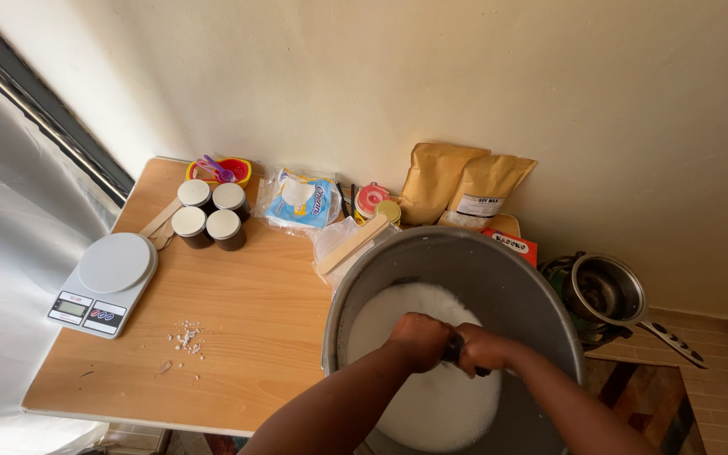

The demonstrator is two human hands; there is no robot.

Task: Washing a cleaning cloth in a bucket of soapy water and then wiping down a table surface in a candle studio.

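A large grey metal basin (516,278) stands on the right part of the wooden table (246,329). It holds a white flaky mass (431,404). Both my hands are down inside it, close together over the white mass. My left hand (419,339) and my right hand (482,350) close on a dark handle (457,350) between them; the rest of that tool is hidden.
A white kitchen scale (104,282) sits at the table's left. Several dark jars with white lids (210,215), wooden sticks, a blue-white packet (301,200), two brown paper bags (465,194) and white crumbs (185,339) lie behind and beside. A small metal saucepan (608,291) sits at right.
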